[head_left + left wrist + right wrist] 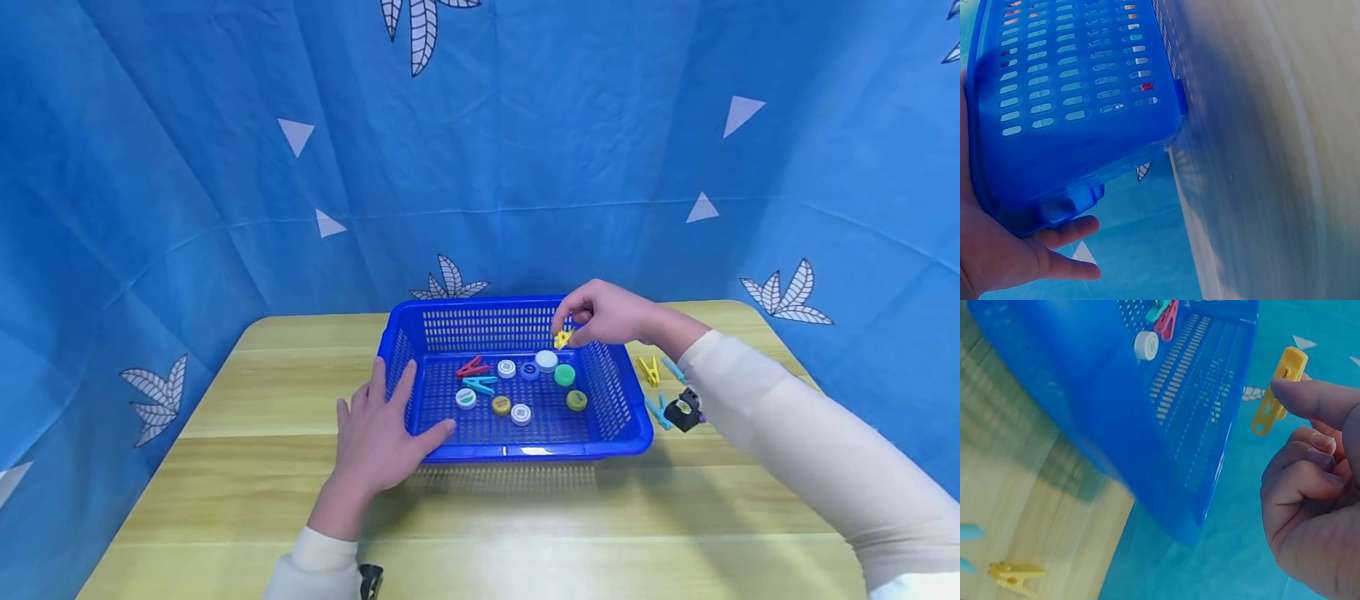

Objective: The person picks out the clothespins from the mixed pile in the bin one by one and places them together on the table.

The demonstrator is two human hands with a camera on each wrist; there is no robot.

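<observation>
A blue plastic basket (450, 452) with slotted walls stands on the wooden table. Inside it lie several bottle caps, among them a green cap (565, 375) and a white cap (546, 360), plus a red clothespin (472, 367) and a light blue clothespin (480, 384). My right hand (611, 312) is above the basket's back right part and pinches a yellow clothespin (1280, 390) between thumb and forefinger. At the basket's left front corner my left hand (378, 437) rests on the rim with fingers spread; in the left wrist view its fingers (1069, 265) extend past the rim.
On the table (300, 367) right of the basket lie another yellow clothespin (649, 371) and light blue clothespins (658, 412), partly hidden by the right wrist's black camera (684, 410). A blue patterned curtain (525, 150) hangs behind and around the table.
</observation>
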